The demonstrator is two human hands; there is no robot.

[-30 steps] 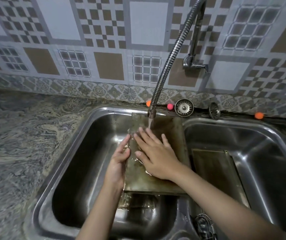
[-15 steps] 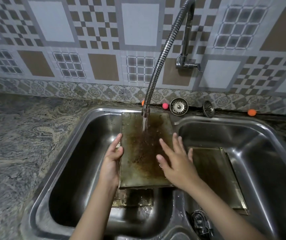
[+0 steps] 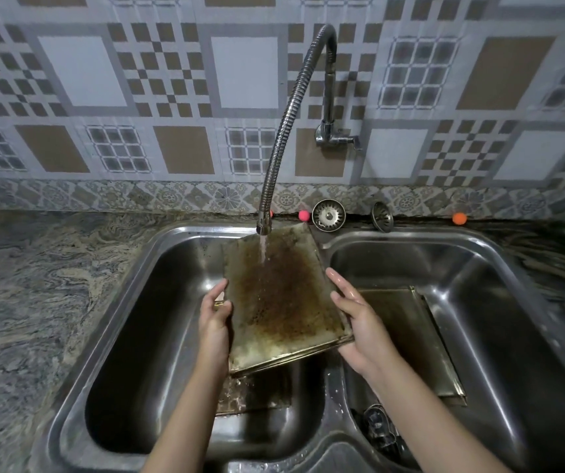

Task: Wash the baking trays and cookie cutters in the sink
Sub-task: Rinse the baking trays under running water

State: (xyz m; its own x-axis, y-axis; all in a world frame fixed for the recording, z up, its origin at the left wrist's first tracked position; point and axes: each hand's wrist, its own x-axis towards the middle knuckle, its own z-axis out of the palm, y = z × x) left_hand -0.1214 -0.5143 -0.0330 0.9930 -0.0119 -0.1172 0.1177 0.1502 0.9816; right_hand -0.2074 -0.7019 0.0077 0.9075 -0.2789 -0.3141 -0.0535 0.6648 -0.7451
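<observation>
Baking tray (image 3: pixel 279 298): stained brown, held tilted over the left basin of the double sink (image 3: pixel 158 254), long axis running from the near edge up toward the tap (image 3: pixel 264 227), whose water strikes its far end.
Left hand (image 3: pixel 214 319): closed on the tray's left edge.
Right hand (image 3: pixel 359 322): fingers extended, cupping the right edge and near corner.
Both hands equally near.
Second tray (image 3: pixel 417 336): leaning in the right basin.
Another tray appears to lie beneath the held one, on the left basin floor.
Surround: marbled counter, patterned tile wall.

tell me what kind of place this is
Most likely a home kitchen: a stainless steel double-bowl sink set in a marbled stone countertop, a flexible metal tap running, and a patterned tiled wall behind.
</observation>
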